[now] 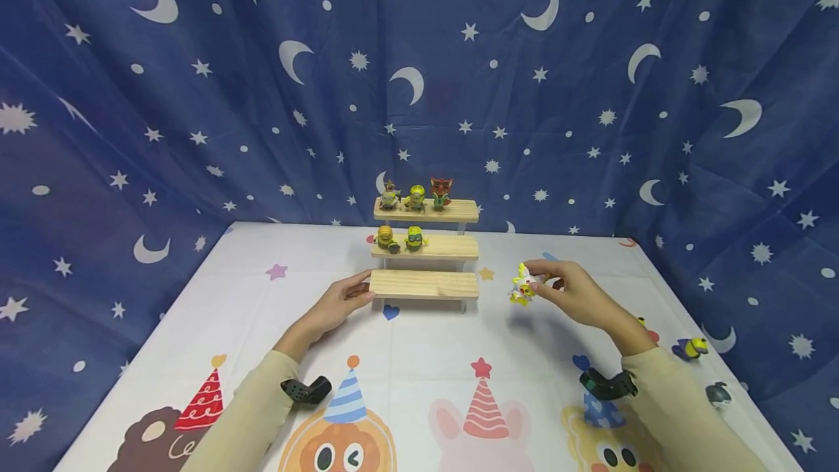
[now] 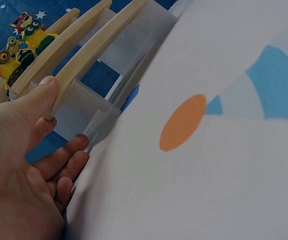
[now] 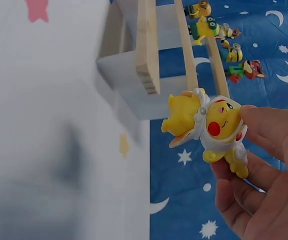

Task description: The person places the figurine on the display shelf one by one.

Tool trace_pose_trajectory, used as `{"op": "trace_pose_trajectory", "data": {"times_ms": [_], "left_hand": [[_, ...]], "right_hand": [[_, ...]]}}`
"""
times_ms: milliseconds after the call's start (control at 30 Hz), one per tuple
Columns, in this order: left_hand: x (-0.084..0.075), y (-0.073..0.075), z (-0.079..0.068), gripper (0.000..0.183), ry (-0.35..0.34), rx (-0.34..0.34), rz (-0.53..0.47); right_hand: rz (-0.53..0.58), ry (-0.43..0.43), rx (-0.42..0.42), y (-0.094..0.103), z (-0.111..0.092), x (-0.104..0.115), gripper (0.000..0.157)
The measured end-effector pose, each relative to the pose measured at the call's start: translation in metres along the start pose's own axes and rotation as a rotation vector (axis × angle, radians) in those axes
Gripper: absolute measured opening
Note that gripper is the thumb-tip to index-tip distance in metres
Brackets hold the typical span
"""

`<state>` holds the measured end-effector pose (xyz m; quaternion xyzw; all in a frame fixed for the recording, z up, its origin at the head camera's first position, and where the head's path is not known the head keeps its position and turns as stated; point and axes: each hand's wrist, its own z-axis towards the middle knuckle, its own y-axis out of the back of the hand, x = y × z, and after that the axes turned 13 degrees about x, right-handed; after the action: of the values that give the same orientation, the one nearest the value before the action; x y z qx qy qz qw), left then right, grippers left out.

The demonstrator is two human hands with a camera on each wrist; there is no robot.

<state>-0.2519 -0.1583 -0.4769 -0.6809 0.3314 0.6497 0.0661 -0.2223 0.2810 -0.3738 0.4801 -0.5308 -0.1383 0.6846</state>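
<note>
A three-step wooden display stand (image 1: 422,284) with clear supports stands at the table's middle. My left hand (image 1: 333,304) pinches the left end of its lowest board, thumb above and index finger below in the left wrist view. My right hand (image 3: 273,172) holds a yellow figurine in a white outfit (image 3: 223,120), red-cheeked, between thumb and fingers, over the table to the stand's right. On the top board stand two Minion figurines (image 1: 416,197) and a fox figurine (image 1: 441,193). Two more Minion figurines (image 1: 414,238) occupy the left half of the middle board.
By the table's right edge lie a yellow-and-blue figurine (image 1: 691,347) and a dark grey-and-white figurine (image 1: 719,395). Another small yellow thing (image 1: 641,320) shows partly behind my right forearm. A blue star-and-moon curtain (image 1: 459,93) hangs behind the white printed tablecloth (image 1: 419,355).
</note>
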Motion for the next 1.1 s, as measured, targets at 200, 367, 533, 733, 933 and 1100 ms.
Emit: {"op": "trace_pose_trajectory", "data": {"times_ms": [200,367,533,733,933,1100], "left_hand": [[0.000,-0.001,-0.001,0.068,0.015,-0.004,-0.010],[-0.001,-0.002,-0.002,0.068,0.017,-0.006,-0.017],[0.000,-0.001,-0.001,0.067,0.024,-0.009,-0.012],[0.000,-0.001,0.000,0.067,0.015,-0.008,-0.012],[0.000,-0.001,0.000,0.068,0.021,-0.011,-0.015],[0.002,0.000,0.001,0.068,0.006,-0.003,0.012]], "right_hand": [[0.007,0.017,0.000,0.001,0.014,0.009,0.039],[0.011,0.013,-0.008,0.000,0.026,0.018,0.039],[0.016,0.022,-0.011,0.001,0.039,0.028,0.039],[0.006,0.042,-0.013,0.005,0.053,0.037,0.039],[0.001,0.059,0.000,0.007,0.066,0.048,0.040],[0.007,0.054,0.006,0.005,0.077,0.054,0.040]]}}
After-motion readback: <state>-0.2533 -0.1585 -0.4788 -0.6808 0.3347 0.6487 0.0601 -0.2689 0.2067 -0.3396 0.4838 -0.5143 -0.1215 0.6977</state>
